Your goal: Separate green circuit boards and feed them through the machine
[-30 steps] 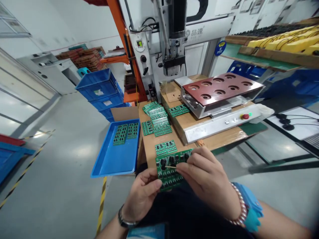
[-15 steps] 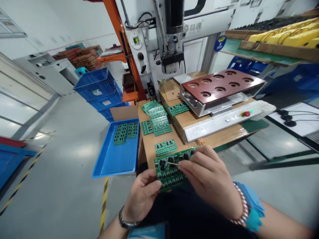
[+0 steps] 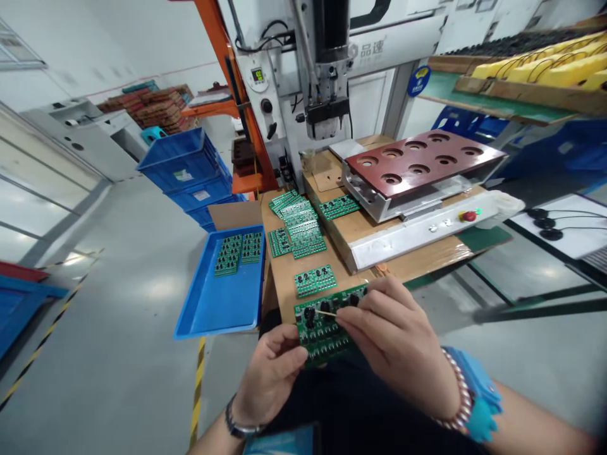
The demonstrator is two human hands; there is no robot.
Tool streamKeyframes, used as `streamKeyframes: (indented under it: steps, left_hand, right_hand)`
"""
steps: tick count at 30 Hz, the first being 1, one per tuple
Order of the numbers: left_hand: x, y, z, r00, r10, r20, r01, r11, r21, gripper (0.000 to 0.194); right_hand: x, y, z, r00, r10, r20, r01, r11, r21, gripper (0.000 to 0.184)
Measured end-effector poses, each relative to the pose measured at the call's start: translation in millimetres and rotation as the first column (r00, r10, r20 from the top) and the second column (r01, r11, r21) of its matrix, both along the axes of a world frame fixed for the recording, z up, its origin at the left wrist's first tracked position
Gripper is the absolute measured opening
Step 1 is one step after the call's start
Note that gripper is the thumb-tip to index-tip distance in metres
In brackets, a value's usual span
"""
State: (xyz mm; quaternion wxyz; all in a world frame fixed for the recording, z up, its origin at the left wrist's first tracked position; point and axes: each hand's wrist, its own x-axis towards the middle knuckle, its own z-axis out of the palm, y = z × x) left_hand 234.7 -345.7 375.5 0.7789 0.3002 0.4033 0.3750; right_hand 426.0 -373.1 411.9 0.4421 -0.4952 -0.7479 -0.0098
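Note:
My left hand (image 3: pixel 272 370) grips the left edge of a green circuit board (image 3: pixel 327 341), thumb on top and fingers behind. The board carries round black components along its far side and rows of small parts nearer me. Between thumb and fingertips, my right hand (image 3: pixel 398 341) pinches a thin pale wooden stick (image 3: pixel 326 313). Its tip points left, at or close to a black component (image 3: pixel 310 314) near the board's left end. My right hand hides the board's right part. Just beyond lies another circuit board (image 3: pixel 315 281) on the wooden table (image 3: pixel 284 297).
Several circuit boards (image 3: pixel 303 227) are piled farther back. A blue tray (image 3: pixel 220 316) with boards stands to the left, before stacked blue crates (image 3: pixel 183 167). A machine with a red-brown fixture plate (image 3: pixel 427 158) and a metal front rail (image 3: pixel 408 243) occupies the right.
My right hand and the stick have shifted slightly to the left over the board. The left hand keeps its hold, and the surroundings look the same.

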Motion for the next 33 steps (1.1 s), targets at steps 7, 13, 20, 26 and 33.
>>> streamKeyframes:
  steps: [7,13,20,26,33]
  left_hand:
    - [-1.3,0.5,-0.5,1.000,0.007,-0.018,-0.007,1.000,-0.017,0.022]
    - [-1.5,0.2,1.2,1.000,0.010,-0.023,-0.010,1.000,-0.013,0.023]
    - [-2.3,-0.8,2.0,1.000,0.018,-0.009,-0.018,1.000,-0.019,0.023]
    - [-3.3,0.0,1.8,1.000,-0.013,0.016,0.013,1.000,0.017,0.021]
    - [-2.8,1.0,4.1,1.000,-0.016,0.019,0.016,1.000,0.017,0.020]
  right_hand:
    - [-1.0,-2.9,2.4,1.000,0.013,0.006,-0.013,1.000,-0.015,0.011]
    - [-2.0,-1.1,5.5,1.000,0.004,0.029,-0.004,1.000,0.011,0.011]
    - [-1.8,-3.6,6.2,0.999,0.000,0.038,0.000,1.000,-0.001,0.010]
    - [-2.4,-4.5,5.1,0.999,0.016,0.035,-0.015,1.000,-0.018,0.011]
    - [-4.3,-4.7,9.0,0.998,0.035,0.050,-0.035,0.999,-0.007,0.010]
